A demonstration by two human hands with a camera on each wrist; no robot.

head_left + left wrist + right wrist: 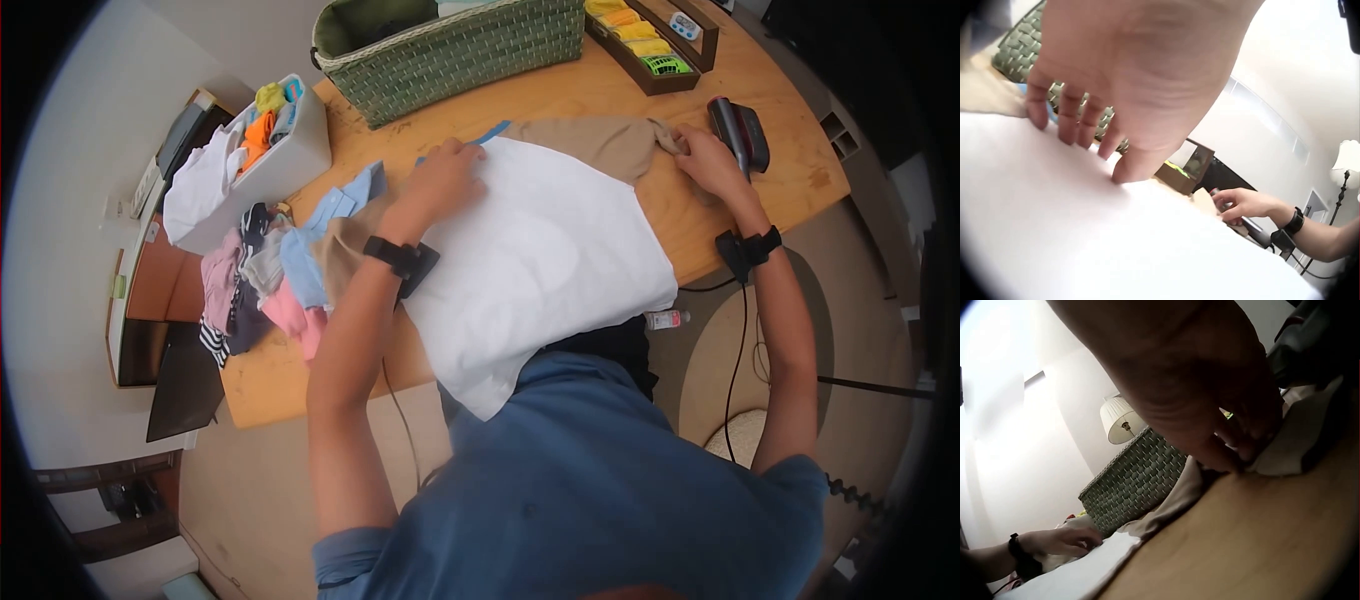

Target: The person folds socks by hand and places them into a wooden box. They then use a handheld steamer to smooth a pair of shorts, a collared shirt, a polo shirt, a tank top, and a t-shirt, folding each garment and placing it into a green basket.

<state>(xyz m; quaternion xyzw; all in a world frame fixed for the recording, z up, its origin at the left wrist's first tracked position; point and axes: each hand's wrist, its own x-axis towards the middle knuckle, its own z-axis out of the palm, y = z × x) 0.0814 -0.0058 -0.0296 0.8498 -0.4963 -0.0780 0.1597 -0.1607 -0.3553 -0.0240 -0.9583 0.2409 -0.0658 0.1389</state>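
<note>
A shirt with a white body (pixel 550 250), tan sleeves and a blue neck edge (pixel 497 130) lies spread over the table, its hem hanging over the front edge by the person's lap. My left hand (pixel 446 182) rests its fingertips on the white cloth close to the neck edge; in the left wrist view the fingers (pixel 1067 115) point down onto the fabric. At the far end of the right tan sleeve (pixel 590 145), my right hand (pixel 708 160) pinches the cuff (pixel 1291 447) between thumb and fingers. Part of the other tan sleeve (pixel 345 245) shows behind the left forearm.
Beside the right hand lies a dark handheld appliance (pixel 742 130). A green woven basket (pixel 460 75) and a brown box (pixel 655 75) of yellow items stand at the back. Left are a clothes pile (pixel 270 270) and a white bin (pixel 300 150) holding more clothes.
</note>
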